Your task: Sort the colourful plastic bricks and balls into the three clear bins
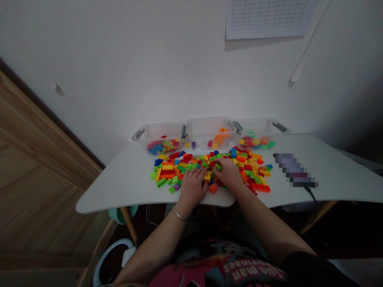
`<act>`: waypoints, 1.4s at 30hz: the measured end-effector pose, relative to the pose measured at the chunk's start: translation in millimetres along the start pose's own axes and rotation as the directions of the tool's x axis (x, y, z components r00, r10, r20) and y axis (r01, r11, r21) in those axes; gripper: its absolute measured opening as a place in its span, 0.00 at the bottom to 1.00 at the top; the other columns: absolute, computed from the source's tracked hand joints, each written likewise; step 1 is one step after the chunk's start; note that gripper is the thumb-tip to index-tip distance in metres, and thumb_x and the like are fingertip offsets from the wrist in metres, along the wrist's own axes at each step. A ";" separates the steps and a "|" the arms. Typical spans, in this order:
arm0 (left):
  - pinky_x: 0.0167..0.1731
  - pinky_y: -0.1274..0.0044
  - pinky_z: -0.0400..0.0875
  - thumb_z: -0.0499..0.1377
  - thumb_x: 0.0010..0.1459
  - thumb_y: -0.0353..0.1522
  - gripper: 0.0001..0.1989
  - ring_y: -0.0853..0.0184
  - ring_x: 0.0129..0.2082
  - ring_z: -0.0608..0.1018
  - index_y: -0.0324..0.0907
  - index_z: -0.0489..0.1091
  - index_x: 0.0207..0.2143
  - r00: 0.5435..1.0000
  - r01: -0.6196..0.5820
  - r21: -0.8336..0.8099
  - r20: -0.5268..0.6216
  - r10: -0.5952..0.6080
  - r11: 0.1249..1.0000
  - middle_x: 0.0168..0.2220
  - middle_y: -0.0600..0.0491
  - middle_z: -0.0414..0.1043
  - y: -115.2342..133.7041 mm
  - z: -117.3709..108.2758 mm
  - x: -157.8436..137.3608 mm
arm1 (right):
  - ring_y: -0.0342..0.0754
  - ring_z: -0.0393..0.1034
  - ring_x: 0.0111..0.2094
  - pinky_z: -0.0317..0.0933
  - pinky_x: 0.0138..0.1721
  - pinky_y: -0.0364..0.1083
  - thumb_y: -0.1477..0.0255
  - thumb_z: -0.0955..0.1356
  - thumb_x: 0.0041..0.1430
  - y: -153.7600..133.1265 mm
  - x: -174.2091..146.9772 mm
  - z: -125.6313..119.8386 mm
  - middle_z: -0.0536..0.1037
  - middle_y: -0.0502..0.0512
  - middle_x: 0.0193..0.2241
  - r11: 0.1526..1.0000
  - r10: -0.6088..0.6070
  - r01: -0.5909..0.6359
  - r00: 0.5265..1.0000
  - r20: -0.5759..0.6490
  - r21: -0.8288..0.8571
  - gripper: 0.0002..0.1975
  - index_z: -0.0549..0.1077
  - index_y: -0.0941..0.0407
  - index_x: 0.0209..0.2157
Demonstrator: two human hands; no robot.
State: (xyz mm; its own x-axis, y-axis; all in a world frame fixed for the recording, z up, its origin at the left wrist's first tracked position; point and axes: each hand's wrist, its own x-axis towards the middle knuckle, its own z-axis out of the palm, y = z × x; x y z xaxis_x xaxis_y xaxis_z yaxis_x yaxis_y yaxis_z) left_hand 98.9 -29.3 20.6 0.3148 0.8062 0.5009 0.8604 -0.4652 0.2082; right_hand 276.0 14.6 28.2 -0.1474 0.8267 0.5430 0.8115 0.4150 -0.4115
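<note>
A wide heap of colourful plastic toy bricks (167,174) is spread over the white table. My left hand (193,186) rests on the heap with its fingers stretched out, open, beside a yellow brick (207,176). Over the middle of the heap, my right hand (229,174) has its thumb and fingers closed round a small green brick (219,167); the fingers partly cover it. An orange brick (213,188) lies between my wrists near the table's front edge.
Three clear plastic boxes stand against the wall: the left box (161,129) and right box (259,124) hold colourful pieces, the middle box (206,124) a few, some orange. A phone-like device (295,170) with a cable lies right on the table (110,187).
</note>
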 end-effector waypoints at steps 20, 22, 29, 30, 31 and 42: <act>0.59 0.61 0.63 0.56 0.59 0.31 0.24 0.56 0.54 0.73 0.41 0.63 0.59 0.996 -0.015 0.013 -0.086 0.016 1.000 0.54 0.44 0.72 -4.9 5.7 -3.7 | 0.50 0.70 0.36 0.65 0.39 0.49 0.64 0.67 0.52 14.2 77.3 -28.0 0.79 0.59 0.38 0.881 0.348 -0.203 0.889 -0.298 0.427 0.14 0.74 0.57 0.39; 0.59 0.60 0.63 0.56 0.59 0.31 0.24 0.57 0.54 0.73 0.41 0.64 0.58 0.996 -0.034 0.004 -0.081 0.034 0.999 0.54 0.44 0.72 -4.3 4.6 -4.5 | 0.51 0.70 0.37 0.65 0.41 0.50 0.65 0.67 0.53 18.5 92.2 -31.3 0.79 0.59 0.38 0.909 0.321 -0.192 0.888 -0.329 0.369 0.14 0.74 0.57 0.39; 0.58 0.58 0.64 0.57 0.58 0.30 0.22 0.56 0.52 0.74 0.40 0.67 0.56 0.997 -0.042 -0.001 -0.058 0.042 0.999 0.54 0.46 0.74 -4.0 2.2 -3.6 | 0.55 0.72 0.40 0.63 0.46 0.53 0.63 0.68 0.54 33.0 124.9 -35.0 0.81 0.58 0.37 0.937 0.349 -0.323 0.881 -0.318 0.133 0.15 0.77 0.56 0.41; 0.58 0.58 0.64 0.57 0.59 0.30 0.21 0.56 0.52 0.74 0.40 0.68 0.55 0.998 -0.045 -0.003 -0.053 0.044 0.999 0.54 0.47 0.74 -3.9 1.8 -3.2 | 0.56 0.72 0.41 0.63 0.48 0.54 0.63 0.68 0.54 32.9 126.0 -35.1 0.81 0.57 0.38 0.931 0.364 -0.352 0.879 -0.309 0.097 0.15 0.77 0.56 0.41; 0.58 0.58 0.64 0.58 0.59 0.30 0.20 0.56 0.52 0.74 0.41 0.69 0.54 0.998 -0.047 -0.005 -0.049 0.046 0.999 0.53 0.47 0.74 -3.7 1.3 -2.9 | 0.56 0.72 0.42 0.62 0.48 0.55 0.62 0.67 0.55 32.3 126.6 -35.5 0.81 0.57 0.38 0.922 0.382 -0.380 0.875 -0.297 0.067 0.16 0.77 0.55 0.41; 0.58 0.58 0.63 0.57 0.59 0.30 0.20 0.56 0.51 0.74 0.41 0.69 0.55 0.999 -0.029 -0.016 -0.028 0.028 0.999 0.52 0.47 0.75 -1.3 -2.1 -3.2 | 0.59 0.72 0.46 0.62 0.50 0.57 0.64 0.66 0.57 24.8 124.3 -43.0 0.80 0.61 0.41 0.888 0.431 -0.450 0.886 -0.173 -0.096 0.15 0.80 0.53 0.42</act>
State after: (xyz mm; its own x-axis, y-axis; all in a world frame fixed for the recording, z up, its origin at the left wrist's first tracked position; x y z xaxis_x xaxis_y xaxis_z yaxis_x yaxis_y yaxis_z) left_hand 95.9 -32.0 20.5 0.3278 0.7822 0.5298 0.8445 -0.4940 0.2069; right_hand 302.1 111.4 116.9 0.3167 0.8452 0.4306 0.8409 -0.0401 -0.5397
